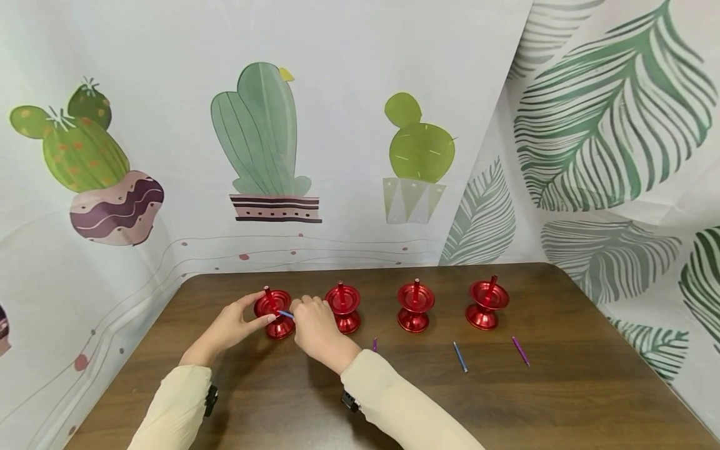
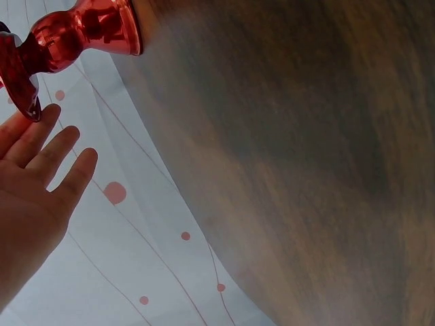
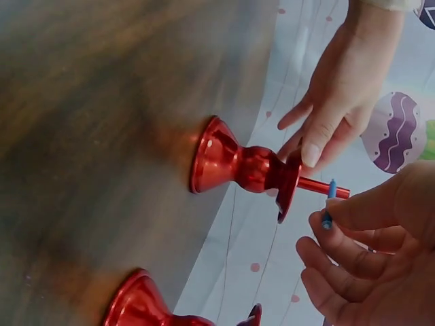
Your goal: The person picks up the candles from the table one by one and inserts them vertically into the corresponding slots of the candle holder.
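Four red holders (image 1: 414, 320) stand in a row on the brown counter (image 1: 562, 400). The left hand (image 1: 229, 326) spreads its thumb and nearly straight fingers about the dish of the leftmost holder (image 1: 277, 329), gripping its rim; the right hand (image 1: 317, 328) pinches a blue stick (image 3: 332, 190) beside that holder's upright post (image 3: 312, 185). Nearer the person lie two purple sticks (image 1: 520, 351) and another blue stick (image 1: 460, 357).

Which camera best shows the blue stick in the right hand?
The right wrist view: the blue stick appears larger there, both ends showing, pinched in the right hand. The head view shows only a small part, and the left wrist view none.
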Motion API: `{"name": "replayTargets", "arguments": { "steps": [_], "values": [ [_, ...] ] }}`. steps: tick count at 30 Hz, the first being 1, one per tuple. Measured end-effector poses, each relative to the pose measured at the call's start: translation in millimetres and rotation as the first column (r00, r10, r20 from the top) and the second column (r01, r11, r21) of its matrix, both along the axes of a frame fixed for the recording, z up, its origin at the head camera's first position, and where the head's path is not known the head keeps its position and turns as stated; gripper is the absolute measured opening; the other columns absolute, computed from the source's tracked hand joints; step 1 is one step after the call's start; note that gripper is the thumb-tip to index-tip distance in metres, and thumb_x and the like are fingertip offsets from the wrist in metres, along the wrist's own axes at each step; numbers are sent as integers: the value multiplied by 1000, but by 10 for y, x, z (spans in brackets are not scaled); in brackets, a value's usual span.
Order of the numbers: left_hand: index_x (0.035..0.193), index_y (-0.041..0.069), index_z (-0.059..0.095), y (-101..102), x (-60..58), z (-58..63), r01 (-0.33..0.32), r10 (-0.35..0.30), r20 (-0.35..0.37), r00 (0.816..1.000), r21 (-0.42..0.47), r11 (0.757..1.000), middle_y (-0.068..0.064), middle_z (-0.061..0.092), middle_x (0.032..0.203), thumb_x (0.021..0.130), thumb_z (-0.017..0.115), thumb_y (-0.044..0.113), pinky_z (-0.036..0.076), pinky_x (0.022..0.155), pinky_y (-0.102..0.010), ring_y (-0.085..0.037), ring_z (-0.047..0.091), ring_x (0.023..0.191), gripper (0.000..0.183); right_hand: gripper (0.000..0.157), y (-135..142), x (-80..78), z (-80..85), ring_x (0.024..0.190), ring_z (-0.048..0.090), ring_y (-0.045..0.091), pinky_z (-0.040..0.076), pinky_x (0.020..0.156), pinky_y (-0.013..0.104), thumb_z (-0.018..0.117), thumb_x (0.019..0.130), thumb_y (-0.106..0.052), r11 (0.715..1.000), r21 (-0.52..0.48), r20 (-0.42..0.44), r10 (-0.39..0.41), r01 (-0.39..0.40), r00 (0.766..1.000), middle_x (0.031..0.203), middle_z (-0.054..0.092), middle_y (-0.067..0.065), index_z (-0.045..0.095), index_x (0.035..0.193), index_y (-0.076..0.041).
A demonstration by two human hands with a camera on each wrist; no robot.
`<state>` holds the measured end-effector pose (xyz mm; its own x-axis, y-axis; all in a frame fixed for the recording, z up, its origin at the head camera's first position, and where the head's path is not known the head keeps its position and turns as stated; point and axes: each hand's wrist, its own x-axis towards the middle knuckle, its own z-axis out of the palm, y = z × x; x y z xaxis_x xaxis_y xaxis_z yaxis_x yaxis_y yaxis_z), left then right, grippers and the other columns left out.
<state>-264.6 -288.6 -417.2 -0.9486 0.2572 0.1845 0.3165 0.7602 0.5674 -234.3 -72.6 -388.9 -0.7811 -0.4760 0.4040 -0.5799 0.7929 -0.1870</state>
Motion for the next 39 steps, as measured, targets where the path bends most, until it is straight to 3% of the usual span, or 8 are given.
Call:
{"name": "replayTargets", "arguments": {
  "steps": [5, 13, 22, 26, 31, 35, 39],
  "values": [
    [138, -4, 46, -11, -6, 3, -7, 7, 5, 1000, 2, 1000, -28, 53, 132, 87, 71, 36, 36, 100, -63, -44, 49, 123, 70, 17, -13, -73, 57, 71, 53, 16, 42, 61, 22, 71, 82, -8, 1000, -16, 18, 11, -11, 1000, 82, 63, 2, 74, 98, -10],
    [138, -5, 45, -4, 3, 7, -3, 3, 8, 1000, -5, 1000, -28, 53, 132, 87, 71, 38, 39, 98, -62, -44, 51, 121, 71, 16, -20, -137, 111, 81, 57, 17, 44, 69, 25, 65, 88, -8, 993, -112, 97, 50, -39, 994, 91, 65, 2, 72, 102, -10],
    [136, -5, 48, -2, 8, 8, 8, -7, -27, 1000, 11, 1000, -28, 55, 130, 86, 72, 34, 43, 96, -58, -41, 55, 117, 68, 10, -34, -196, 171, 73, 59, 13, 47, 66, 23, 63, 90, -12, 972, -221, 135, 109, -78, 985, 81, 63, 1, 68, 96, -6],
    [135, -5, 49, 11, -6, -12, 11, -11, -42, 999, 13, 1000, -27, 56, 129, 86, 73, 32, 42, 97, -58, -41, 55, 117, 66, 7, -44, -264, 193, 64, 55, 5, 45, 56, 15, 62, 90, -9, 919, -389, 261, 175, -63, 949, 76, 63, 0, 64, 94, -4],
    [135, -6, 49, 13, -26, -39, 14, -14, -45, 999, 12, 1000, -27, 56, 129, 86, 73, 31, 39, 98, -60, -43, 53, 119, 66, 7, -84, -349, 218, 68, 55, 4, 46, 60, 15, 65, 88, -8, 825, -565, 346, 240, -3, 907, 79, 66, 1, 65, 94, -4],
    [136, -5, 48, -7, -23, -45, 3, -3, -31, 1000, 11, 1000, -26, 55, 131, 86, 73, 33, 40, 98, -60, -41, 53, 120, 67, 12, -145, -409, 195, 71, 58, 4, 48, 64, 17, 66, 88, -8, 760, -650, 335, 282, 4, 899, 84, 71, 1, 68, 99, -5],
    [136, -5, 48, -19, -16, -43, -2, 2, -27, 1000, 5, 1000, -26, 55, 131, 87, 71, 36, 41, 97, -60, -41, 53, 119, 68, 12, -220, -449, 157, 75, 61, 4, 48, 72, 18, 69, 88, -11, 710, -704, 285, 280, 2, 917, 88, 73, 2, 69, 99, -7]
  ]
}}
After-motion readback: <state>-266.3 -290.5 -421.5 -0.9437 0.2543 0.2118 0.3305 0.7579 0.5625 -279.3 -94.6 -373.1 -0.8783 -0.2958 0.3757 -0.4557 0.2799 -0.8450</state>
